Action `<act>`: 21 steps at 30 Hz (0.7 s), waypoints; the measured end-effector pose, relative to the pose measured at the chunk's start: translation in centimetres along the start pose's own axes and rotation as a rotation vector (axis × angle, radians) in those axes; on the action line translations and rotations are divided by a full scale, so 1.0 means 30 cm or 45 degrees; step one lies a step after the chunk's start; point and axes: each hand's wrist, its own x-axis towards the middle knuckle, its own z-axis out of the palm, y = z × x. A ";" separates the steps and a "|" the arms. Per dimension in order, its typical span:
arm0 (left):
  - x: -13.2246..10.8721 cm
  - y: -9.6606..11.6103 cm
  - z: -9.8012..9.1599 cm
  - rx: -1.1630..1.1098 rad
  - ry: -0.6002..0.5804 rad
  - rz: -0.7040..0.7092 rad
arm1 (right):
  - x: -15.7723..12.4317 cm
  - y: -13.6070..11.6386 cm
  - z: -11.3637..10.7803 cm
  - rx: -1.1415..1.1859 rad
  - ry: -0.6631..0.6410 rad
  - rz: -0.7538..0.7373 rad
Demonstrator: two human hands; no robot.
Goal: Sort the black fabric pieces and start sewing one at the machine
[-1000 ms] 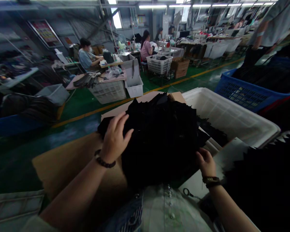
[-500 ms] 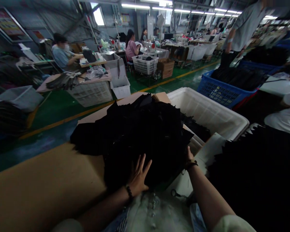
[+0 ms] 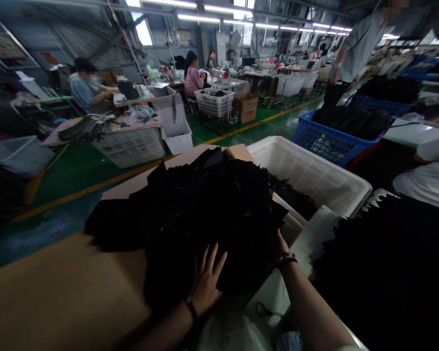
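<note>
A big loose heap of black cut fabric pieces (image 3: 205,209) lies in front of me, its layers fanned out with jagged edges. My left hand (image 3: 207,282) rests flat on the near side of the heap, fingers spread and holding nothing. At the heap's right edge, my right hand (image 3: 283,251) touches the fabric. One finger of it points up along the edge; the others are lost against the black cloth. Below that hand, a dark scissors handle (image 3: 262,309) shows on a pale surface near my body.
Brown board (image 3: 66,292) extends left under the heap. Behind it on the right stands a white bin (image 3: 332,180) containing black pieces. Another black stack (image 3: 384,263) lies at far right, near a person's pale sleeve (image 3: 424,183). A blue crate (image 3: 329,141) and seated workers are beyond.
The view has shifted slightly, so the heap and both hands appear a little lower and further left. Both hands keep their places on the fabric.
</note>
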 end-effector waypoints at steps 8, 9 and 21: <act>0.019 0.025 -0.042 -0.014 -0.044 0.039 | -0.084 -0.112 -0.013 0.205 -0.147 0.227; 0.024 0.032 -0.042 -0.001 -0.054 0.036 | -0.091 -0.127 -0.005 0.226 -0.149 0.245; 0.076 -0.124 -0.179 -0.367 -0.096 0.247 | -0.123 -0.193 0.063 0.256 -0.023 0.063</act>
